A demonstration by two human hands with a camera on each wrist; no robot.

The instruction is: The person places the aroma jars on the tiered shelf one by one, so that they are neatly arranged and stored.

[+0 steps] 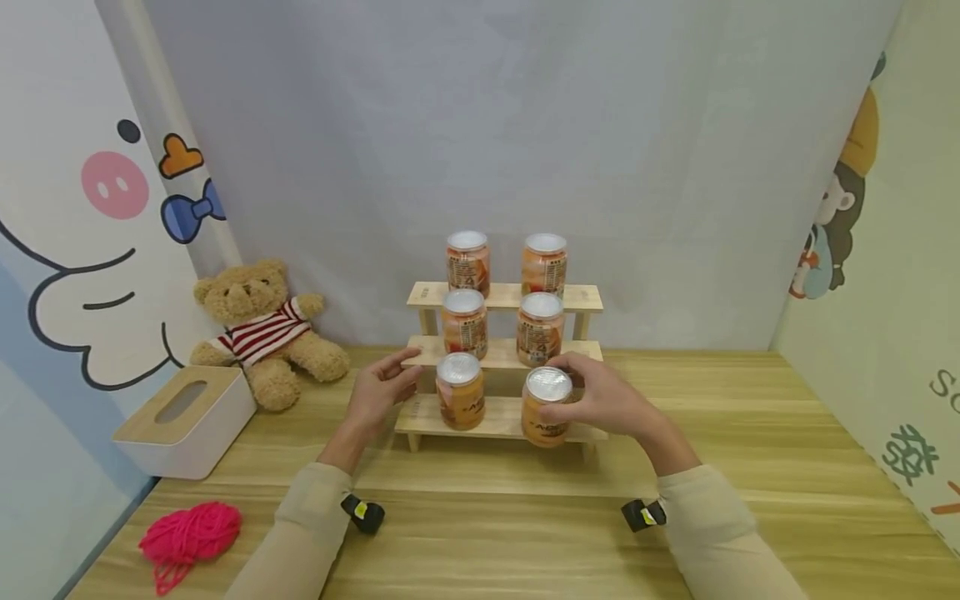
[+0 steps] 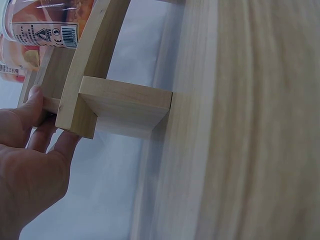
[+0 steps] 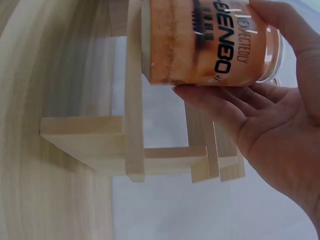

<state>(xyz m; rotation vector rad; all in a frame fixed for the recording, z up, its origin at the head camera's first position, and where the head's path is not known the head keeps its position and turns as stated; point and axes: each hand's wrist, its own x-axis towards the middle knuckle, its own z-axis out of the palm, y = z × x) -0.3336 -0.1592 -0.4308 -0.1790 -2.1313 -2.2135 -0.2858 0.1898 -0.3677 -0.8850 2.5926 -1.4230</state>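
Note:
In the head view, a three-tier wooden display rack (image 1: 495, 423) carries clear jars with silver lids and orange contents, two to a tier. My right hand (image 1: 611, 398) grips the front right jar (image 1: 546, 421) at the bottom tier, thumb on the near side and fingers around the far side. The right wrist view shows this jar (image 3: 205, 42) with black lettering, its base by the tier's front edge. At the rack's left end, my left hand (image 1: 378, 392) holds the tier ends. Thumb and fingertips (image 2: 35, 97) touch the wood in the left wrist view. Beside the held jar stands the front left jar (image 1: 461, 396).
A teddy bear (image 1: 262, 325) in a striped shirt sits left of the rack. Near it stands a white tissue box (image 1: 191, 433) with a wooden lid. Pink yarn (image 1: 191, 533) lies at the table's front left. A grey curtain (image 1: 525, 125) hangs behind the rack.

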